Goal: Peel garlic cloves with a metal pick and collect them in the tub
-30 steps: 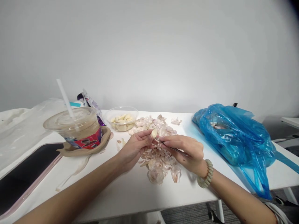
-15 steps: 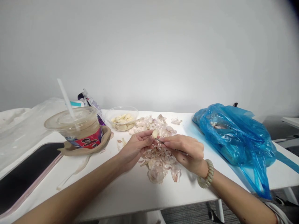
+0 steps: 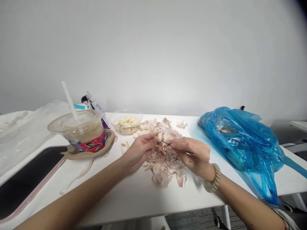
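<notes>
Between the thumb and fingers of my left hand (image 3: 140, 150) is a pale garlic clove (image 3: 159, 136), held upright. My right hand (image 3: 192, 155) is closed around a thin dark metal tool (image 3: 165, 142), perhaps a small knife; most of it is hidden by the fingers. The tool's tip touches or nearly touches the lower side of the clove. Under both hands spreads a heap of papery garlic skins (image 3: 163, 172). Behind my left hand stands a clear plastic bowl (image 3: 112, 119) with peeled garlic cloves (image 3: 128, 122) inside.
At left, an iced drink cup (image 3: 88, 134) with a straw sits in a cardboard holder (image 3: 81, 155), beside a phone (image 3: 28, 179). A purple-white wrapper (image 3: 97, 107) and clear plastic sheeting (image 3: 31, 127) lie behind. A blue plastic bag (image 3: 242, 137) occupies the table's (image 3: 134, 201) right side.
The clove has turned more upright in my left hand. My right hand has shifted slightly, and the tool's tip now points at the clove's lower side.
</notes>
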{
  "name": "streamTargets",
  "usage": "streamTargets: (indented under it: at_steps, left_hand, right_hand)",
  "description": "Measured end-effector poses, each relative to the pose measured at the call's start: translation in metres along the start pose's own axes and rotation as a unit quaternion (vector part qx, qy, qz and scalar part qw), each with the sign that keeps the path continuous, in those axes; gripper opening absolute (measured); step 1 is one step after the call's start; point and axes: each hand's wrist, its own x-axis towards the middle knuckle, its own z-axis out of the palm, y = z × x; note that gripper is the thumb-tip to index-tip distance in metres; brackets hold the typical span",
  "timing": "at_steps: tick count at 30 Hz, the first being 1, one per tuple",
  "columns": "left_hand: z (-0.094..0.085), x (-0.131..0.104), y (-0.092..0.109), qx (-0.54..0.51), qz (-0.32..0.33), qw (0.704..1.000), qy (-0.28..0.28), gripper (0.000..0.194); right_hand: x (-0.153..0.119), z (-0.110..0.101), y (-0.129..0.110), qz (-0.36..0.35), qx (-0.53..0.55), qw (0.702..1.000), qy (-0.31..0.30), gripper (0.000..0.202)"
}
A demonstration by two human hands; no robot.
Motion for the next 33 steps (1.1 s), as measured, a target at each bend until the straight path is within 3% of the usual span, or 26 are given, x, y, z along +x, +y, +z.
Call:
streamTargets:
  at_steps: [33]
  left_hand:
    - [-0.0031,0.0001,-0.0015,-0.002,0.013,1.000,-0.017,0.013]
  right_hand:
    - [0.0049,0.0030,-0.0038,-0.007,-0.037,0.999,0.017,0.024]
